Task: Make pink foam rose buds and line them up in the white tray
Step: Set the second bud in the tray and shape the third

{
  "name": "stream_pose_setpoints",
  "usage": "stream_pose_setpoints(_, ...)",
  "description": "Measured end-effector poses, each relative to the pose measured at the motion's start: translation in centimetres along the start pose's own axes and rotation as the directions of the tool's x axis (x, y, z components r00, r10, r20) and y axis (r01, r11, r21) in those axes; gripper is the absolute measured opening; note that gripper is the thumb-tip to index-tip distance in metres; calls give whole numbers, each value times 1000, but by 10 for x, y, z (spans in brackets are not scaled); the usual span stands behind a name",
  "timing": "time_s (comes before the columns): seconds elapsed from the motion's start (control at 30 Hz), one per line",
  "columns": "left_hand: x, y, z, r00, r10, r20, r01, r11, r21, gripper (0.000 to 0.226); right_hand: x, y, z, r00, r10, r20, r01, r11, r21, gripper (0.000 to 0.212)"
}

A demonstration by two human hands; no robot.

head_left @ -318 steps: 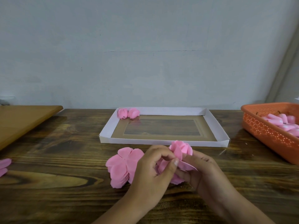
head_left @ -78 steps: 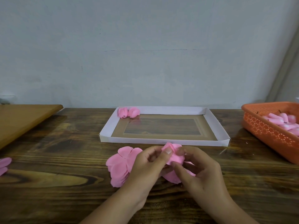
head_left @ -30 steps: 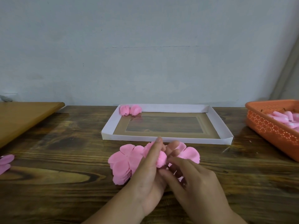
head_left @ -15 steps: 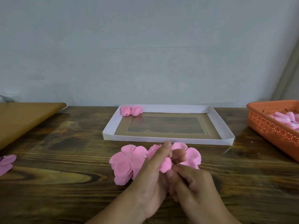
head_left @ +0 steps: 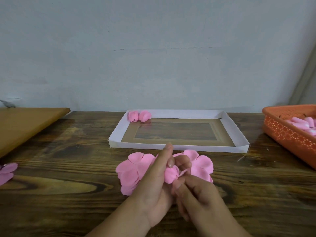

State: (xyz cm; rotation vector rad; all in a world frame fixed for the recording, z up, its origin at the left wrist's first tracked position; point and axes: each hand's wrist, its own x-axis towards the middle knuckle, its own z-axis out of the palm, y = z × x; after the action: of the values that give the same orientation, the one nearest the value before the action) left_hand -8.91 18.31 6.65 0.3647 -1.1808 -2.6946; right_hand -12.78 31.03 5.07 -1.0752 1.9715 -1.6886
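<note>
My left hand (head_left: 157,183) holds a half-wrapped pink foam bud (head_left: 171,174) between thumb and fingers, its index finger stretched out above it. My right hand (head_left: 196,195) pinches the lower edge of the same bud from the right. Behind the hands a flat pink petal sheet (head_left: 201,165) lies on the table, and a stack of pink petal sheets (head_left: 131,171) lies to the left. The white tray (head_left: 177,147) stands just beyond, with two finished pink buds (head_left: 139,115) side by side in its far left corner.
An orange perforated basket (head_left: 287,135) holding pink foam cores stands at the right edge. A brown wooden board (head_left: 25,124) lies at the far left, and a loose pink petal sheet (head_left: 6,171) sits near the left edge. A grey wall rises behind the table.
The bud has come down from in front of the tray to just above the table. Both hands have shifted their hold on it, and a flat petal sheet now shows behind them.
</note>
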Motion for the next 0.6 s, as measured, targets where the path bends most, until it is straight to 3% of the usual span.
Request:
stream_pose_setpoints(0.03, 1, -1, 0, 1000, -16, -18, 16, 1000, -2, 45, -1, 4, -2, 985, -164, -57, 139, 942, -305, 24)
stream_pose_setpoints(0.07, 3, -3, 1, 999, -21, -36, 21, 1000, 2, 44, -1, 5, -3, 962, -271, -32, 211, 814, -541, 18)
stream_pose_setpoints(0.13, 5, -6, 2, 998, -15, -66, 15, 1000, -4, 44, -1, 4, -3, 945, -327, 26, 238, 631, -738, 12)
stream_pose_setpoints(0.17, 5, -7, 2, 997, -18, -73, 17, 1000, -11, 44, 0, 5, -2, 946, -322, 31, 236, 619, -749, 14)
stream_pose_setpoints(0.3, 3, -8, 2, 998, -57, -36, 55, 997, -51, 42, 1, 1, -4, 983, -178, -33, 153, 913, -377, 32)
stream_pose_setpoints(0.4, 1, -6, 1, 997, -71, 26, 72, 995, -63, 49, 2, -5, -2, 999, 2, -35, -4, 998, -58, 41)
stream_pose_setpoints(0.5, 1, -2, 0, 996, -59, 70, 65, 995, -82, 47, 3, -9, -3, 979, 184, 87, -203, 924, 325, 33)
stream_pose_setpoints(0.6, 1, 1, -2, 996, 8, 84, -4, 999, -47, 49, 6, -6, -2, 925, 296, 238, -378, 667, 642, 24)
